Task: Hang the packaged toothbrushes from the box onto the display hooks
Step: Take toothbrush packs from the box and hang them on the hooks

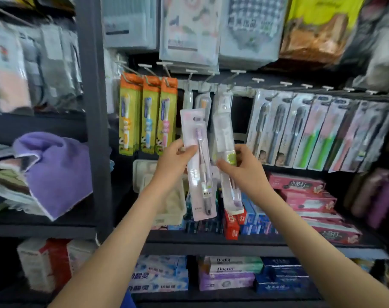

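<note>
Since the dark shelving unit (93, 130) fills the frame, the work zone is its centre row of display hooks (208, 82). Orange-carded packs (148, 114) hang left of centre and dark-bristled packs (278, 130) to the right.

Two packaged toothbrushes are held in front of this row. The lilac pack (194, 130) stands nearly upright at centre frame, clear of the hooks. The left hand (175, 160) grips its left edge at about mid-height, thumb across the front. The clear pack (223, 134) is just to its right, pinched by the right hand (244, 167) near a round green label. Its top reaches up among the hooks, and whether it is already threaded cannot be told.

Assessment: both packs appear light, thin and moderately stiff, being card-backed blister. The glossy film is likely slippery and the card would bend under a hard squeeze. A hold on the edges at mid-length or higher is advised, as it leaves the hang hole at the top free and steadies the pack for threading.
</note>
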{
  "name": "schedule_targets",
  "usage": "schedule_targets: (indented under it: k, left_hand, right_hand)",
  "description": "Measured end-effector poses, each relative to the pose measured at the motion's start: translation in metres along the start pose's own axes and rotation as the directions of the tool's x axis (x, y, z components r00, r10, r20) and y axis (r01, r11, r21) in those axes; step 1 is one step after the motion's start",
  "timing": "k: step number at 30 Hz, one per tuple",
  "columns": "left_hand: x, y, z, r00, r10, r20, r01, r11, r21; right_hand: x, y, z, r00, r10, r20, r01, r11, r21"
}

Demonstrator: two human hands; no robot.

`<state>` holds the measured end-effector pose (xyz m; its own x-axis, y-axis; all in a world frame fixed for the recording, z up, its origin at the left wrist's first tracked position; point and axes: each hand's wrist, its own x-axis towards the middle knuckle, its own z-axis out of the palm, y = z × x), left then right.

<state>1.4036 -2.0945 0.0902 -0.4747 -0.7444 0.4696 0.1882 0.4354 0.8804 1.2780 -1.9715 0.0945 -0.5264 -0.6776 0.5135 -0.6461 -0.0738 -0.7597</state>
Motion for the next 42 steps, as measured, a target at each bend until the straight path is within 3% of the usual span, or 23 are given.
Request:
schedule_targets:
  k: [9,15,20,26,42]
  left_hand:
    - [0.016,0.017,0.012,0.991,-0.018,-0.131,0.032,0.994,0.102]
    - [0.021,0.036,0.020,0.978,0.016,-0.208,0.017,0.988,0.154]
    - [0.020,0.043,0.026,0.978,0.036,-0.207,0.002,0.983,0.181]
    - [0.021,0.042,0.025,0.976,0.058,-0.211,-0.006,0.971,0.238]
    - [0.029,0.024,0.047,0.989,0.074,-0.128,-0.037,0.962,0.272]
  right_hand:
    - [0.030,0.010,-0.053,0.999,-0.048,-0.008,0.045,0.979,-0.197]
    - [0.046,-0.008,-0.063,0.986,-0.148,0.076,0.162,0.955,-0.249]
    - [0.066,-0.025,-0.059,0.988,-0.120,0.097,0.141,0.956,-0.258]
    - [0.067,-0.009,-0.062,0.996,-0.069,0.051,0.076,0.987,-0.143]
    - [0.090,0.001,-0.064,0.999,-0.050,0.016,0.052,0.979,-0.198]
